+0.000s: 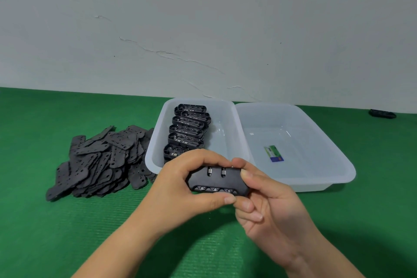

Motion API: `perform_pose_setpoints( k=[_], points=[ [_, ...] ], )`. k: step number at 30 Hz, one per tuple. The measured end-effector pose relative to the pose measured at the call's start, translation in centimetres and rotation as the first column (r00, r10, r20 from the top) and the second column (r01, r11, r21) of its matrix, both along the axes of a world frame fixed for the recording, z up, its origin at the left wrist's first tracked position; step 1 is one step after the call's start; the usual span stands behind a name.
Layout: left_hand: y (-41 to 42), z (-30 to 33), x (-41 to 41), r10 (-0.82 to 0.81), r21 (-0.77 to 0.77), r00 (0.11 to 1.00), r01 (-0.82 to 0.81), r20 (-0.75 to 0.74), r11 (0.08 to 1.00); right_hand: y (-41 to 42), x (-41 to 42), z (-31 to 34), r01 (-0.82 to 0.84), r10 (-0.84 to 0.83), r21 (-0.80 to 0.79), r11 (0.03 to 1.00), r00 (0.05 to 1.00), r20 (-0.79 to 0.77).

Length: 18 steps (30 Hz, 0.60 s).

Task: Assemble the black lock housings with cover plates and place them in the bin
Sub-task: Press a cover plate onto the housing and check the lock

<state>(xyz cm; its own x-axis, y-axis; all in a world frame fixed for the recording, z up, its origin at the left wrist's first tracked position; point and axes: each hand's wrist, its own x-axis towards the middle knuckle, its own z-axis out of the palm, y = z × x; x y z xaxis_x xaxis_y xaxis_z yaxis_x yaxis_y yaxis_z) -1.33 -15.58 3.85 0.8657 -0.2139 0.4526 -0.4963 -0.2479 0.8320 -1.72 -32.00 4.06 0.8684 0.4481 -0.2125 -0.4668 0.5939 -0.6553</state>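
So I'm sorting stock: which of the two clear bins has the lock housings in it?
The left bin, beside the pile of cover plates, holds a row of black housings. The right bin holds only a small card.

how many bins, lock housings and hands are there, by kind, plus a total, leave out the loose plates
bins: 2, left bin and right bin
lock housings: 7, a row of 6 in the left bin and 1 held housing
hands: 2, left hand and right hand
total: 11
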Motion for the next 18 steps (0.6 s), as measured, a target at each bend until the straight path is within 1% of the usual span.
perform_pose_setpoints(
  k=[5, 9, 18],
  points=[
    [-0.39, -0.22, -0.16, 0.054, 0.022, 0.996, -0.056, 0.072, 0.998, -0.08, 0.03, -0.04, -0.006, 0.006, 0.015, 1.0, 1.0, 0.0],
    [-0.55, -0.36, -0.18, 0.078, 0.027, 0.992, -0.081, 0.099, 0.996, -0.1, 0.06, -0.11, -0.012, 0.012, 0.019, 1.0, 1.0, -0.005],
    [-0.26, -0.53, 0.03, 0.05, -0.005, 0.997, -0.05, 0.062, 0.999, 0.11, 0.11, 0.2, 0.009, -0.008, 0.01, 1.0, 1.0, -0.016]
  ],
)
